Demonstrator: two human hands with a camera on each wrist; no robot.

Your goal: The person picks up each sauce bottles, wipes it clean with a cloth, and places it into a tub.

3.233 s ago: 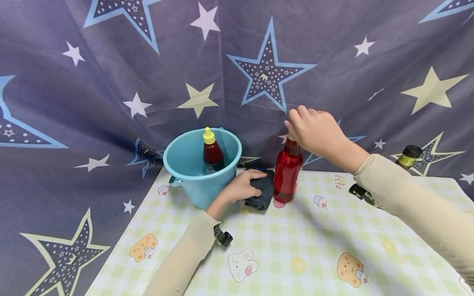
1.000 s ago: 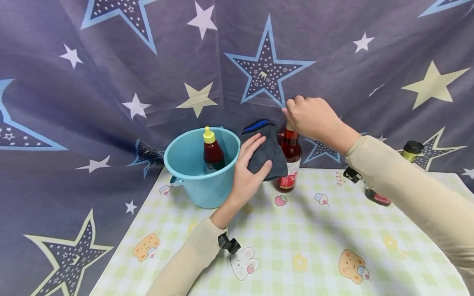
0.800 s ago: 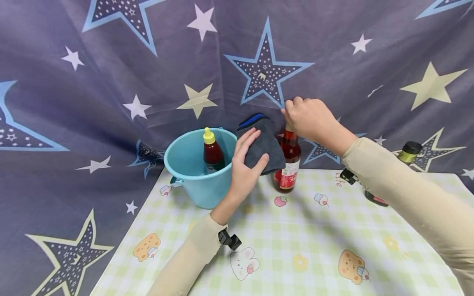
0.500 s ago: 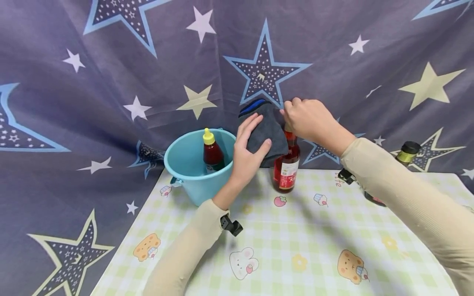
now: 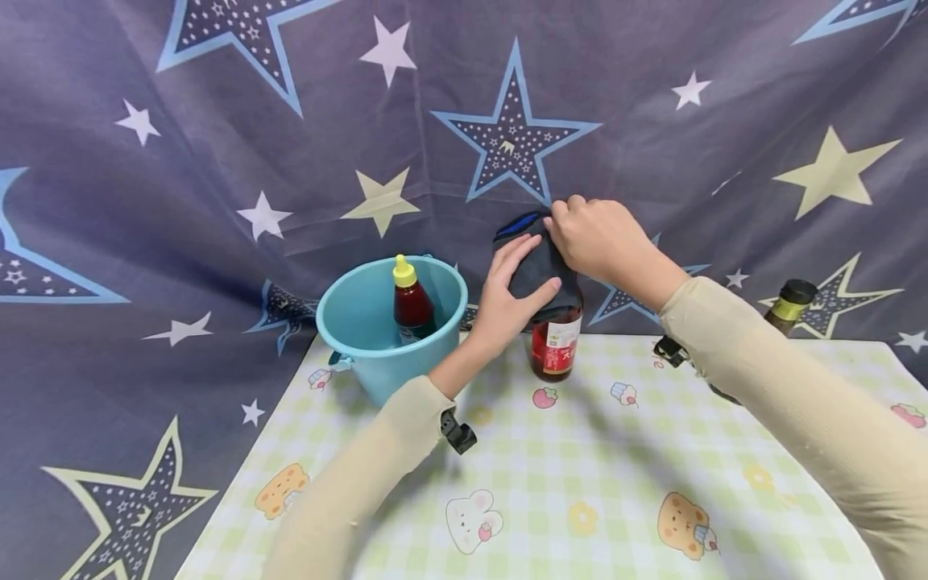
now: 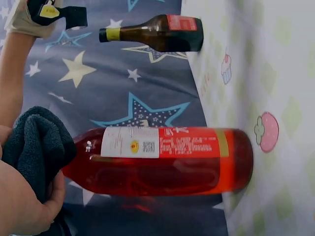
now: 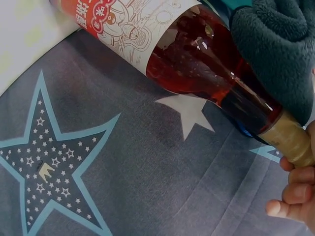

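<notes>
At the left of the table (image 5: 602, 451) stands a blue bucket (image 5: 377, 354) with a small yellow-capped sauce bottle (image 5: 410, 302) upright inside it. Just right of the bucket, the left hand (image 5: 507, 302) holds a dark grey cloth (image 5: 540, 270) against the upper part of the red bottle (image 5: 554, 346), fingers laid over the cloth and the thumb curled round it, as the left wrist view shows (image 6: 34, 152). The red bottle stands upright on the table near the backdrop, its label facing the person and its lower body bare below the cloth. The right hand (image 5: 598, 238) pinches the bottle's top from above; in the right wrist view its fingertips (image 7: 290, 194) close on the pale cap at the neck (image 7: 290, 142), steadying the bottle. Farther right, behind the right sleeve, a dark bottle (image 5: 786, 310) with a black cap stands near the table's back edge.

The step in hand appears to be wiping the red bottle, with the cloth now at the shoulder and neck. The next move likely calls for drawing the cloth along or round the glass while the right hand keeps the top firm, so the tall, narrow bottle does not tip or slide on the smooth tablecloth.
</notes>
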